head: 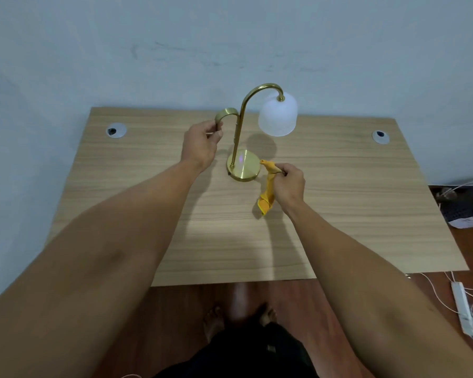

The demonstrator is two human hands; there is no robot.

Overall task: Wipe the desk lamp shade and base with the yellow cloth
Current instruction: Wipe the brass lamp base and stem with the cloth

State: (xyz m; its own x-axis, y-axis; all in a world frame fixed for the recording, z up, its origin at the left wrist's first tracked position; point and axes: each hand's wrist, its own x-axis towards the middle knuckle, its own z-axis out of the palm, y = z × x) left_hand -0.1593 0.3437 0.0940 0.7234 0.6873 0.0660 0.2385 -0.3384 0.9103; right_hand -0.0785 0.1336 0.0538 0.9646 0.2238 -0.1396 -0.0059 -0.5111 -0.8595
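- The left hand curls its fingers around the lamp's small gold handle.
- The right hand pinches the yellow cloth beside the round gold base on the bench.
- The white shade hangs above.

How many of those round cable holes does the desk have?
2. One cable hole sits near the desk's back left corner, the other near the back right corner. The arms cover part of the front, so another could be hidden there.
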